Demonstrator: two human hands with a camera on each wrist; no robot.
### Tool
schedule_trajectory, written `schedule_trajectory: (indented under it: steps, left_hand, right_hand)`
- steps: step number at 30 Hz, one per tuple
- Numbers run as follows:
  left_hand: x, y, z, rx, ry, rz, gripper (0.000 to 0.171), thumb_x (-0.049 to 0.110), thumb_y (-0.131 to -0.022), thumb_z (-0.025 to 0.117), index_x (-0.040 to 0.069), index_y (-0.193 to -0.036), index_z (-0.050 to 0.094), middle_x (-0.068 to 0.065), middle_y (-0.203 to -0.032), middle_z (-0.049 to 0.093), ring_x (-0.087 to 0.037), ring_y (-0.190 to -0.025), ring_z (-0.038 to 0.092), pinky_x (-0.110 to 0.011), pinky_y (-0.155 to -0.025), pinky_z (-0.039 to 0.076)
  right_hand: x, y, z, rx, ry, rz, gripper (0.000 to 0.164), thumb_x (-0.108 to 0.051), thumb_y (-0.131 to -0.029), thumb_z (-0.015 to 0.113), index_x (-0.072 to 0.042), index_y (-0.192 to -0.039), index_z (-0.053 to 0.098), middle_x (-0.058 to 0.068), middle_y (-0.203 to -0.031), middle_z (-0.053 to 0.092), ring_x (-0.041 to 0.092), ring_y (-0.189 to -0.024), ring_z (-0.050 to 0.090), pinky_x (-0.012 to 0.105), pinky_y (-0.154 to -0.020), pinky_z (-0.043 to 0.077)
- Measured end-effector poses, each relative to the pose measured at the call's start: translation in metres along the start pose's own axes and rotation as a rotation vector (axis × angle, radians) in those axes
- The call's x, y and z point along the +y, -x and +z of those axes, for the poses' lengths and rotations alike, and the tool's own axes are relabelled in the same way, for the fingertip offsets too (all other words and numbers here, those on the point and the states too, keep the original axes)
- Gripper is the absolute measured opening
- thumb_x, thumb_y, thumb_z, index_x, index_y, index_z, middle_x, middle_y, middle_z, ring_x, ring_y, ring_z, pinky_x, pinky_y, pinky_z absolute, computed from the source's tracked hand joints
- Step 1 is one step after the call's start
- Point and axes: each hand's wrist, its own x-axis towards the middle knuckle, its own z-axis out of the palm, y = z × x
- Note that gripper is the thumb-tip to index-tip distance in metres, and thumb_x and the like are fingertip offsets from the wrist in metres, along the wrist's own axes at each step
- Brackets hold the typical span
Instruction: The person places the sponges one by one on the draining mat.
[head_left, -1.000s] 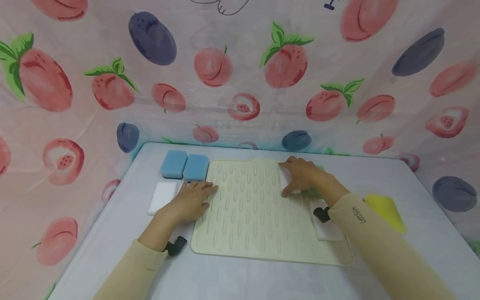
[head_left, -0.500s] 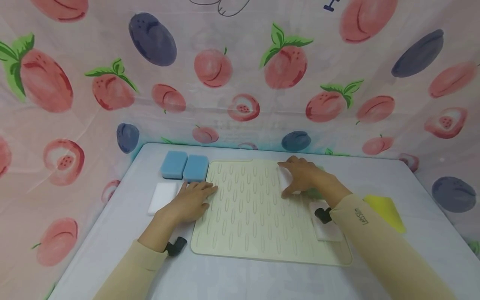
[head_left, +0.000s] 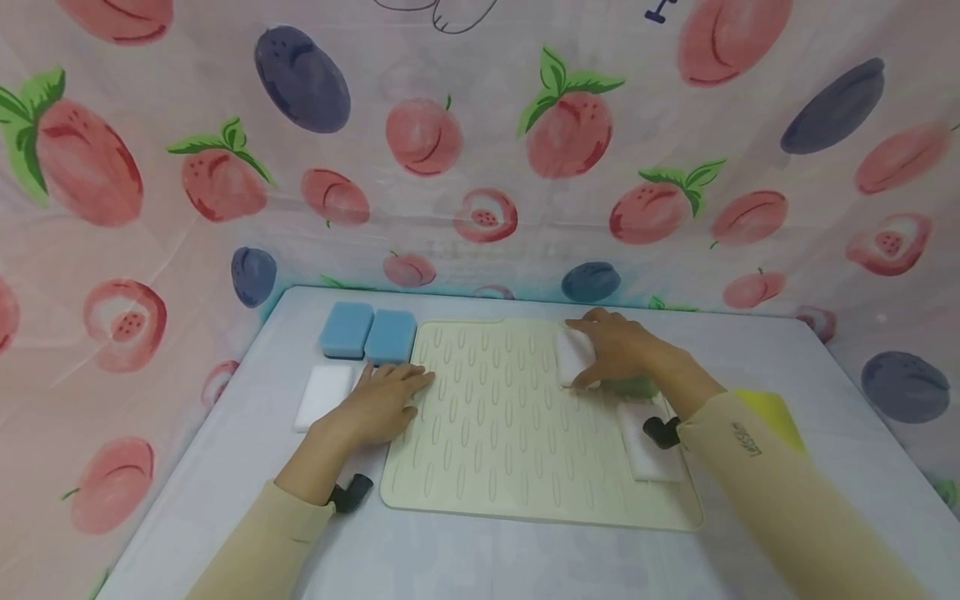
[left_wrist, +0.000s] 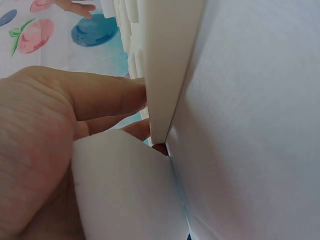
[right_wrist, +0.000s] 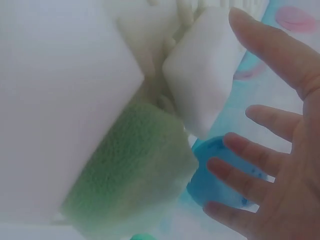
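A cream ridged mat [head_left: 495, 433] lies on the table. My left hand [head_left: 382, 404] rests at its left edge; in the left wrist view the fingertips touch the mat's side [left_wrist: 172, 65], and a white block [left_wrist: 125, 185] sits by the palm. On the mat's far right part lies a white sponge block [head_left: 574, 357]. Around it, my right hand [head_left: 622, 346] has its fingers spread, and the right wrist view shows the thumb close to that block's end. A green sponge [right_wrist: 135, 165] is beside the block, partly covered by my hand in the head view.
Another white block [head_left: 648, 458] lies on the mat's right side, under my forearm. Two blue sponges [head_left: 348, 329] and a white block [head_left: 322, 393] are left of the mat. A yellow piece [head_left: 772, 412] lies to the right, partly behind my sleeve. A fruit-print curtain [head_left: 480, 150] hangs behind.
My right hand has loosened from the white sponge block and shifted slightly right, uncovering more of it. The left hand stays in place.
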Motion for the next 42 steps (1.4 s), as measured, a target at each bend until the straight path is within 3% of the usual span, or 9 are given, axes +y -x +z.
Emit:
schedule_trajectory:
  steps: [20,29,42]
  left_hand:
    - [0.0,0.002,0.001,-0.007,0.023,-0.009,0.056,0.014,-0.103,0.06,0.014,-0.157,0.046,-0.012,-0.164,0.041,-0.04,-0.154,0.032,-0.071,-0.125,0.01]
    - [0.001,0.001,-0.001,-0.016,0.025,-0.004,0.056,0.013,-0.103,0.059,0.013,-0.158,0.046,-0.013,-0.164,0.041,-0.041,-0.154,0.031,-0.071,-0.126,0.009]
    - [-0.001,0.001,0.002,-0.004,0.032,0.0,0.056,0.014,-0.103,0.06,0.014,-0.157,0.046,-0.012,-0.164,0.041,-0.04,-0.154,0.032,-0.071,-0.125,0.009]
  right_hand:
    - [0.03,0.03,-0.002,0.042,-0.05,0.005,0.099,-0.052,-0.084,0.082,-0.014,-0.162,0.035,0.024,-0.159,0.037,0.051,-0.145,0.037,0.074,-0.11,0.036]
    - [0.037,0.05,-0.01,0.065,-0.077,-0.002,0.095,-0.051,-0.087,0.08,-0.009,-0.161,0.038,0.026,-0.157,0.039,0.054,-0.142,0.038,0.075,-0.108,0.037]
    - [0.064,0.075,-0.006,0.089,-0.074,0.044,0.1,-0.055,-0.084,0.081,-0.005,-0.159,0.039,0.031,-0.154,0.039,0.056,-0.137,0.04,0.077,-0.105,0.039]
